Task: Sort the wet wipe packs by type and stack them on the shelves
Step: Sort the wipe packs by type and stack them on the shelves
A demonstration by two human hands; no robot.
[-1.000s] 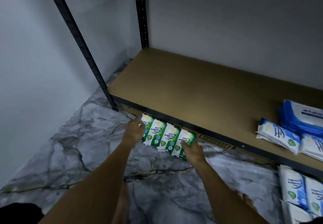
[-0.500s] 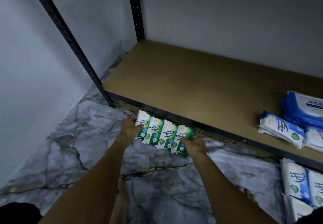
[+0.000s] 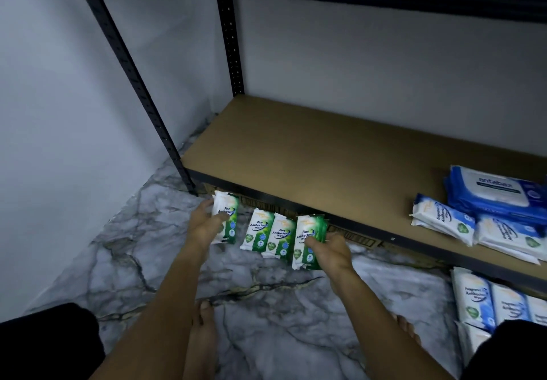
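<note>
1 green pack (image 3: pixel 226 216) newly apart, shelf (image 3: pixel 296 154) behind.

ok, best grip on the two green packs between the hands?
Likely clamp both across their outer long edges, from the front: the two middle packs stand upright, side by side, tops close under the shelf edge, so from above looks cramped.

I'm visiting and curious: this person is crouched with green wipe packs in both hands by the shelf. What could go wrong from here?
The right hand has a stack of green packs in one grip; it could fan out and drop. The left hand holds a single green pack; the two loose green packs between the hands stand on edge and may topple. Blue packs lie on the shelf; greens set too close could mix types.
</note>
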